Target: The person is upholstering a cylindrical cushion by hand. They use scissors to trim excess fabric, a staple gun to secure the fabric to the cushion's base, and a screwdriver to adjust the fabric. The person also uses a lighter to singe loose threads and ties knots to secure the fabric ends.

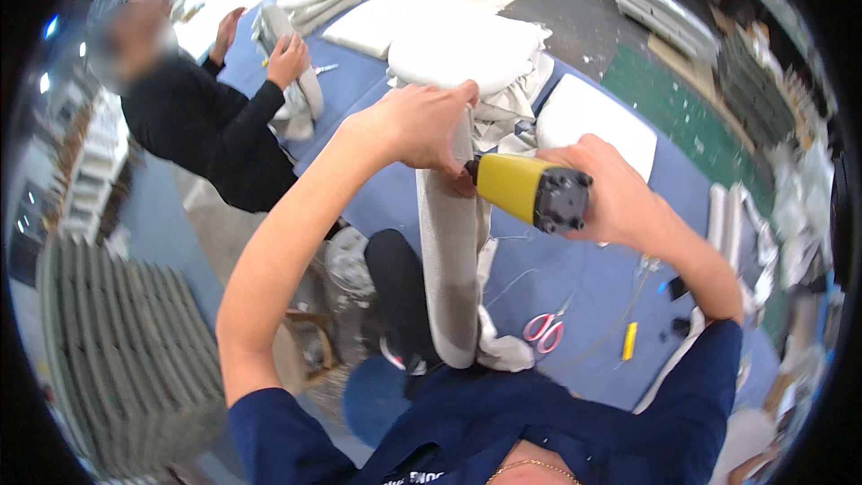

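Pointing a yellow-and-black staple gun (512,187) at a padded panel's (449,278) edge

Gripping the staple gun in the right hand (618,190), clasping the padded panel's upper part in the left hand (429,126), at the table's (588,382) near edge. Looks part-done: smoothly covered on the visible face, but with loose fabric (505,352) beside the lower end. Cannot judge the fastening from here.
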`<action>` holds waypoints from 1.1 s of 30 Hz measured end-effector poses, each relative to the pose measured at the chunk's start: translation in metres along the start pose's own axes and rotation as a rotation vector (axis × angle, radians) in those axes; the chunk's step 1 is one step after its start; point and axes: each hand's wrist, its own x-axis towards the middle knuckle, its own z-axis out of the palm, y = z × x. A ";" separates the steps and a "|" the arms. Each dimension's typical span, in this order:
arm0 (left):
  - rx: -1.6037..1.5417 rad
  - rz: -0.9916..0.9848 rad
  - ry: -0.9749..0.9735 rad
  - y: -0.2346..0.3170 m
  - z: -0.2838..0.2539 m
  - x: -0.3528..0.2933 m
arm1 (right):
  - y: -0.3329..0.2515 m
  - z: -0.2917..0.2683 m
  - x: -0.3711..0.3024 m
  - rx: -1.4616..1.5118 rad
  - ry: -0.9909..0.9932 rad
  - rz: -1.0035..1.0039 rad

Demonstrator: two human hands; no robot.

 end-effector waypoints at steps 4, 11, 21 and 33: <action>-0.025 -0.015 0.010 0.004 -0.004 -0.016 | 0.003 -0.011 -0.025 0.116 -0.055 0.032; -0.229 -0.151 0.455 -0.018 0.035 -0.041 | 0.104 0.089 -0.215 0.264 0.141 0.927; -0.391 -0.270 1.056 0.028 0.076 -0.011 | 0.140 0.251 -0.436 -0.459 -0.381 1.316; -0.434 -0.087 1.129 0.091 0.098 -0.088 | 0.271 0.293 -0.168 0.671 0.123 0.758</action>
